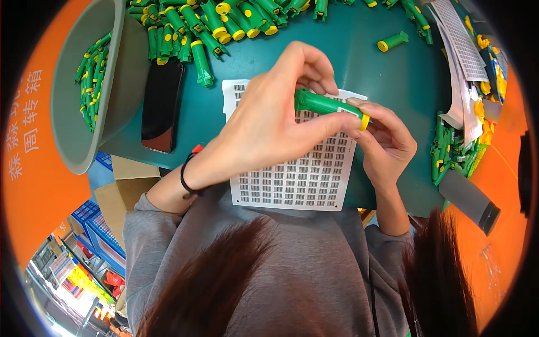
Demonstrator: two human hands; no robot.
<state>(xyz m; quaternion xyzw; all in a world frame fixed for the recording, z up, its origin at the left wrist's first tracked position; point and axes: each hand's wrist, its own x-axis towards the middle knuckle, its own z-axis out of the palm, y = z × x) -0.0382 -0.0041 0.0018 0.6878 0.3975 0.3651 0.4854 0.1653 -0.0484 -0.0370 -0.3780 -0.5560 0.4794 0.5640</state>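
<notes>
A green plastic tube [323, 104] with a yellow end cap lies between my two hands, above the table. My left hand [264, 126] reaches over its green end, the thumb stretched along the side toward the cap. A small white label [348, 113] shows on the tube beside that thumb's tip. The yellow end is pinched between the thumb and fingers of my right hand [388, 140]. Under both hands lies a white sheet of printed labels [292, 184] in rows, partly covered by my left hand and wrist.
Many similar green tubes [193, 22] are heaped at the far left, and one [393, 41] lies alone at the far right. A grey bin [119, 73] holding more tubes and a black phone [161, 106] are at left. Papers [457, 62] and a grey cylinder [467, 199] are at right.
</notes>
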